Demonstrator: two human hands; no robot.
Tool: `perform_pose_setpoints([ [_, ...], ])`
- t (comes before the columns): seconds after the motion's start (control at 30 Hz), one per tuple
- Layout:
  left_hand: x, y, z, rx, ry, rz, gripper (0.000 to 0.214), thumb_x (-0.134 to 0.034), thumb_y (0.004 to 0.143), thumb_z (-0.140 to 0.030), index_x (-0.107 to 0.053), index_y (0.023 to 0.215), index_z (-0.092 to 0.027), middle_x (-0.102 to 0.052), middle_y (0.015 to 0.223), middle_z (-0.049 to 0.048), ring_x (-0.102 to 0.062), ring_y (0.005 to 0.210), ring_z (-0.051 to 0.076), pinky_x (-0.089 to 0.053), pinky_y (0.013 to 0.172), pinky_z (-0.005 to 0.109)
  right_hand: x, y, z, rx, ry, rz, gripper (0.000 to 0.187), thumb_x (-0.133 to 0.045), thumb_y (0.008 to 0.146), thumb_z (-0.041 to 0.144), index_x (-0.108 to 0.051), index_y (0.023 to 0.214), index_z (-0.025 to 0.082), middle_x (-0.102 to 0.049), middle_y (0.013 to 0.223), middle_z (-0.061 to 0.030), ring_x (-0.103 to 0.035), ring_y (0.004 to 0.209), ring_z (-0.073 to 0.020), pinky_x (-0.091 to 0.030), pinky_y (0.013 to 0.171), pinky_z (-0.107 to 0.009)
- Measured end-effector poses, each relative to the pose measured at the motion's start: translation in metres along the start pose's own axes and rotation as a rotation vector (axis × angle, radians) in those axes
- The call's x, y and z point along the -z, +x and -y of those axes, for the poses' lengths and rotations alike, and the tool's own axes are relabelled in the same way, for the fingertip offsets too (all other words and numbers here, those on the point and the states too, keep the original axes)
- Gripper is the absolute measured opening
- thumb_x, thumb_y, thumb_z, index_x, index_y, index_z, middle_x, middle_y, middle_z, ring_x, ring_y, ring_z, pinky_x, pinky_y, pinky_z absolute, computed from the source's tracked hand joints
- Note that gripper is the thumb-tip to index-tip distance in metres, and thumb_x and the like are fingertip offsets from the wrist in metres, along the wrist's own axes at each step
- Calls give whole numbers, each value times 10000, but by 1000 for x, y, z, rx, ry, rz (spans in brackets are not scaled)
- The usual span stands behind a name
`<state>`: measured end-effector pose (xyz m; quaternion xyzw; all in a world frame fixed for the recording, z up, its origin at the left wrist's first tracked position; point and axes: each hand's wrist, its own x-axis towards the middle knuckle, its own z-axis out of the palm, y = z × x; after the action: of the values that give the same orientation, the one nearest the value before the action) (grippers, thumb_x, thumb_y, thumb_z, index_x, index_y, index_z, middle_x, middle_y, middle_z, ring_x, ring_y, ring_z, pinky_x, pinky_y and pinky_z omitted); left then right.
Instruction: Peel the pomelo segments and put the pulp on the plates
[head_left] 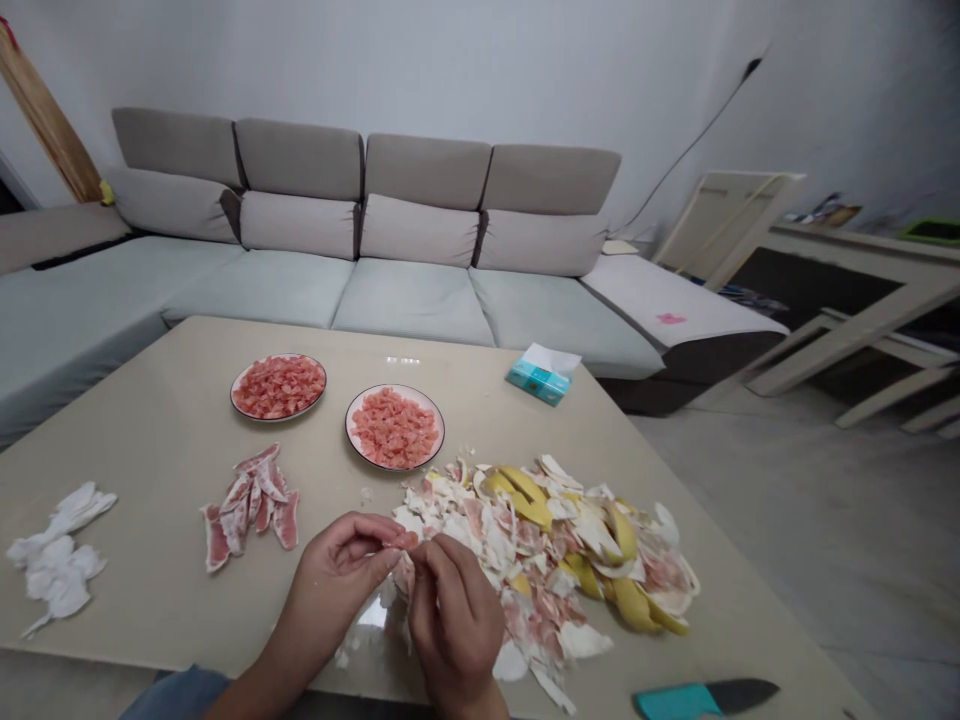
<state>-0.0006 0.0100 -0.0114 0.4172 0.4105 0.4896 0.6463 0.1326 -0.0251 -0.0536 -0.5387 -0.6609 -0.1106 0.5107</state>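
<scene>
My left hand (341,570) pinches a small pink piece of pomelo flesh (403,540) between thumb and fingers. Against the same piece, my right hand (457,610) has its thumb and forefinger pressed together; a bit of pale membrane (403,575) hangs below the fingertips. Right beside and beyond my right hand spreads a heap of white pith and membrane scraps (487,530) with yellow pomelo peel (525,495). To the left of my hands lie several unpeeled pomelo segments (255,500). Two plates hold pink pomelo flesh: a near plate (350,437) and a far-left plate (234,397).
A teal-handled knife (705,698) lies at the table's near right edge. Crumpled white tissues (60,570) are at the left, and a tissue pack (541,378) sits near the far edge. Behind the table (165,400) stands a sofa (409,300).
</scene>
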Motion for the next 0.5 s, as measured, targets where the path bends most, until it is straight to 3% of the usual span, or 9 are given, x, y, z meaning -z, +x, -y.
perform_pose_setpoints([
  [0.37, -2, -8, 8, 254, -305, -40, 203, -805, 669, -234, -665, 791, -150, -736, 896, 62, -674, 852, 148, -524, 809, 238, -3, 1, 0, 60, -32, -28, 197, -522, 854, 75, -623, 976, 192, -681, 828, -95, -657, 777, -207, -547, 665, -312],
  [0.5, -4, -6, 4, 197, -289, -74, 204, -806, 663, -236, -665, 788, -157, -729, 917, 62, -673, 894, 168, -520, 855, 267, -1, 7, 3, 27, 110, 22, 213, -530, 849, 57, -621, 977, 202, -662, 835, -77, -643, 782, -191, -537, 676, -298],
])
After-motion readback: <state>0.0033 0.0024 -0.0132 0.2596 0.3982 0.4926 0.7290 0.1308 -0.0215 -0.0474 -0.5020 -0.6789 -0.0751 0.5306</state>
